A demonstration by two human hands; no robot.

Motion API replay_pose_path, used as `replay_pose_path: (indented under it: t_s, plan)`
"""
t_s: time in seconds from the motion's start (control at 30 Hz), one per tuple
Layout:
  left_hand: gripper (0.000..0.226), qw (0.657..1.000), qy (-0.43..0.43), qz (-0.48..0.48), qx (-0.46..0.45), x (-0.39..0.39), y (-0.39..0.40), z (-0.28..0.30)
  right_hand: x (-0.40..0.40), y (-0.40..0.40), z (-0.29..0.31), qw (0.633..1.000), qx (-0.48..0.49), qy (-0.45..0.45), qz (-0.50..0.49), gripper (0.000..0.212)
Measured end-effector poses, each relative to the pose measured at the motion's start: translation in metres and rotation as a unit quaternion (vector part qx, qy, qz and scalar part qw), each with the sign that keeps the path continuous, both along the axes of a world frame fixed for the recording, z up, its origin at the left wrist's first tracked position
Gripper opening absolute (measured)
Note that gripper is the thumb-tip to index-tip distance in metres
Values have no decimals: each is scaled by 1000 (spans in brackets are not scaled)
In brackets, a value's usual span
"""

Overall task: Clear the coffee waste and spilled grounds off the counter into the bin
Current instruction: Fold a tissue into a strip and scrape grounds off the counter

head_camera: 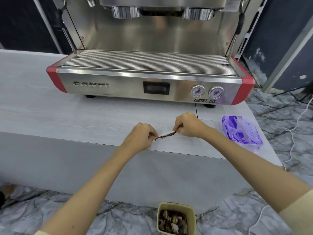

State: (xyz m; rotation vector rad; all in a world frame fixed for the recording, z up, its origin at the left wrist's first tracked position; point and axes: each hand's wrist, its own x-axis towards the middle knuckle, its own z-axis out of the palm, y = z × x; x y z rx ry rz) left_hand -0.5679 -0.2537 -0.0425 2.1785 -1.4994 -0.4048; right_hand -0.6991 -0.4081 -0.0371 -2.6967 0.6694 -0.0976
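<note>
A white tissue (165, 134) carrying a line of dark coffee grounds is stretched just above the pale counter (67, 119), near its front edge. My left hand (141, 137) pinches its left end and my right hand (188, 125) pinches its right end. On the floor below stands a small beige bin (193, 217) that holds brown, stained waste.
A steel and red espresso machine (149, 85) fills the back of the counter. A purple pack of tissues (242, 131) lies on the counter to the right. White cables (294, 126) trail over the marbled floor at right.
</note>
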Motion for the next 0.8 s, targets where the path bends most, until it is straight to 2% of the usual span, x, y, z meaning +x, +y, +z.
replay_pose_path:
  t_s: [0.5, 0.8]
  plan:
    - [25, 997, 4, -75, 5, -44, -21, 0, -64, 1, 3, 996, 1, 21, -87, 22]
    - [25, 994, 6, -109, -2, -58, -34, -1, -92, 5, 3, 991, 4, -8, -133, 24]
